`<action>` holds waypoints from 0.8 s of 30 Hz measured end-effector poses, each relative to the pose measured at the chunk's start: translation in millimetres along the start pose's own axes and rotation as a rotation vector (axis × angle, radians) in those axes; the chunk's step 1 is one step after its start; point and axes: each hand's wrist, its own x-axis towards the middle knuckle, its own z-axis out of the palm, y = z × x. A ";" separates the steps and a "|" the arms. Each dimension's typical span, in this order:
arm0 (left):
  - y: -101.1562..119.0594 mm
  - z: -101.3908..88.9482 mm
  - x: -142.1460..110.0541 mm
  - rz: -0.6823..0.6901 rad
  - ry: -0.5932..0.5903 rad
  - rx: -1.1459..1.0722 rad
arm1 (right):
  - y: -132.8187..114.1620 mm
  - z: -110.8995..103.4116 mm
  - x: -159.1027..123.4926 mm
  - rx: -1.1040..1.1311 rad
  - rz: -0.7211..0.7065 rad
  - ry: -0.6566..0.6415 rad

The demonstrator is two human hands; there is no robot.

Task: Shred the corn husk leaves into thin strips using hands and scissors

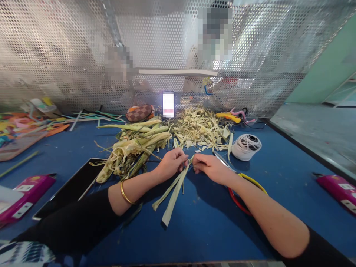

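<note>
Strips of pale corn husk [176,196] hang down between my two hands, their free ends pointing toward me over the blue tabletop. My left hand [174,163] is closed in a pinch at the gathered upper end of the strips. Facing it, my right hand [210,167] is also pinched at that same end, its fingertips partly hidden. Under my right forearm lie scissors [260,184] with red and yellow handles, partly covered by the arm. A spool of white string [246,147] stands beyond my right hand.
Whole husks [133,148] lie left of centre, with a heap of husk scraps [200,128] behind. A lit phone [168,104] stands against the perforated metal screen [155,37]. A black tablet [69,189] and magenta power strips [338,191] flank my arms. Yellow-handled tool [229,117] sits at the back.
</note>
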 end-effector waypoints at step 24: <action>8.9 0.9 -2.3 -0.212 -0.015 -0.066 | -4.6 -1.4 -1.9 0.219 0.063 -0.049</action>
